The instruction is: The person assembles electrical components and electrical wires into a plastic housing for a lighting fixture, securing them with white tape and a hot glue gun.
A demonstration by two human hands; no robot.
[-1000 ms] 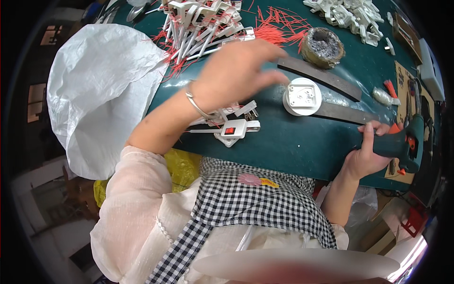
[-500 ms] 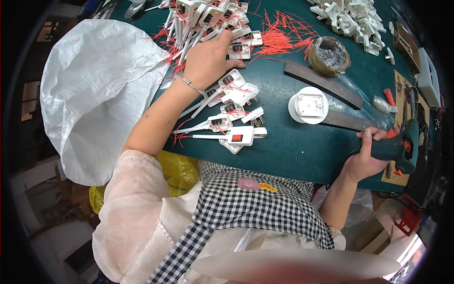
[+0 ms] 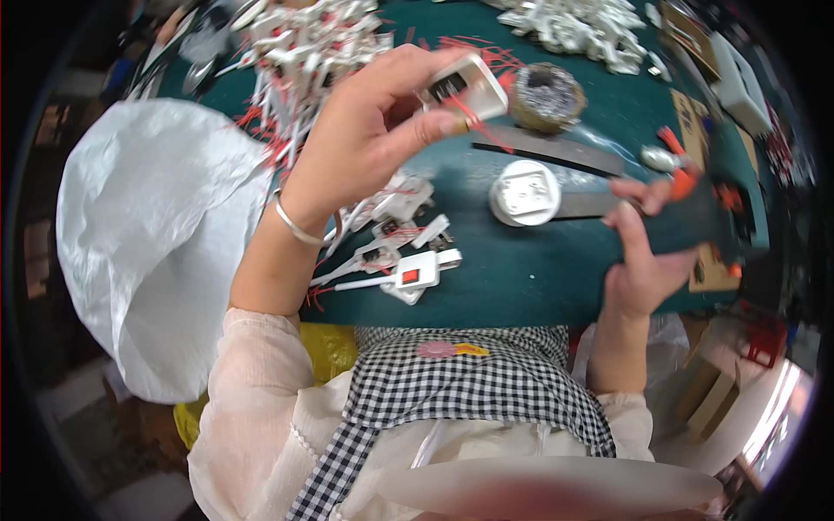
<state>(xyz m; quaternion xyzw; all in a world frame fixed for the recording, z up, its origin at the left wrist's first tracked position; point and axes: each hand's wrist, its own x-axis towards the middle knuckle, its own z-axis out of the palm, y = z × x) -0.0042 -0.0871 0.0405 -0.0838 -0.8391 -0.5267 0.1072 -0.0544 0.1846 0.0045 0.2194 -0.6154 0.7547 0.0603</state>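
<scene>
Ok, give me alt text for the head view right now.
A person's left hand holds up an open white housing with red wires, while the right hand grips a green gun-shaped tool. Between them, a white round block sits on a green table, with piled white parts behind.

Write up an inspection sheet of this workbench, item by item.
Surface: green tabletop, parts lying on it.
Job's things: open white housing, held above the table; dark-green glue gun, blurred.
Clutter: tangled pile of white parts; heap of white pieces; round white piece near dark bars.
Hands: left hand pinches the housing; right hand grips the glue gun.
Cables: red wires at the housing; gun cord not discernible.
Surroundings: white bag at left; yellow bag below the near edge.
</scene>
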